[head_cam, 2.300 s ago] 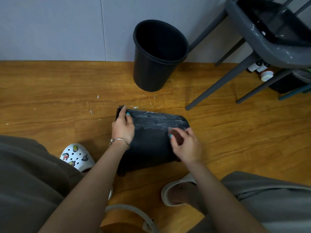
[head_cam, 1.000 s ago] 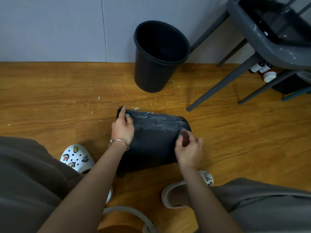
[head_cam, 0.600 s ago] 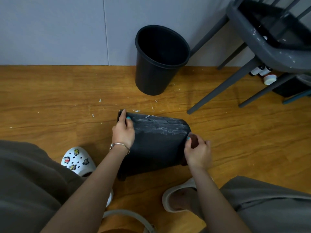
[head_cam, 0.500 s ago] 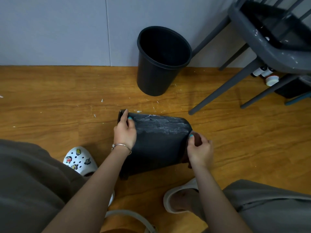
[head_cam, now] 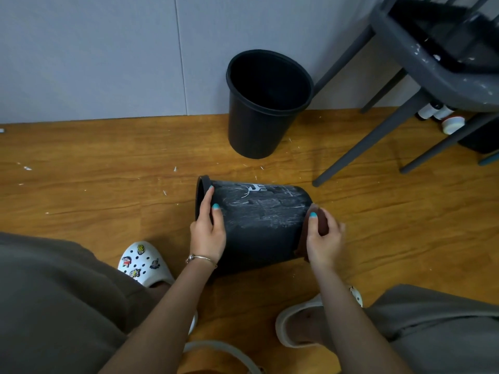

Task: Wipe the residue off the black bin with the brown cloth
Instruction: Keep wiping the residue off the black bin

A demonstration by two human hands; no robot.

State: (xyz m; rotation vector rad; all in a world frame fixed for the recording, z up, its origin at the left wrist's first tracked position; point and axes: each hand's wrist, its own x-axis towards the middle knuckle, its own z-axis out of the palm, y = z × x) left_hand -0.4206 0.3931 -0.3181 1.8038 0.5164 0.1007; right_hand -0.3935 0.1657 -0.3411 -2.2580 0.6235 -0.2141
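The wooden floor [head_cam: 94, 163] carried everything, flecked with white scraps. On it the black bin [head_cam: 259, 228] lay on its side, smooth tapered plastic, its upper flank smeared with chalky white residue [head_cam: 267, 209]. The left hand [head_cam: 208, 228] curled over its rim end, steadying it. The right hand [head_cam: 322, 238] gripped the brown cloth [head_cam: 321, 222], apparently against the bin's base. Wiping well would likely mean firm, overlapping strokes across that film while the bin was kept from rolling.

Both forearms reach up from the bottom of the frame toward its centre. The left hand [head_cam: 208, 233], a bracelet at its wrist, curls its fingers round the black bin [head_cam: 259, 233]. The right hand [head_cam: 322, 238], right of centre, grips the brown cloth [head_cam: 321, 221].
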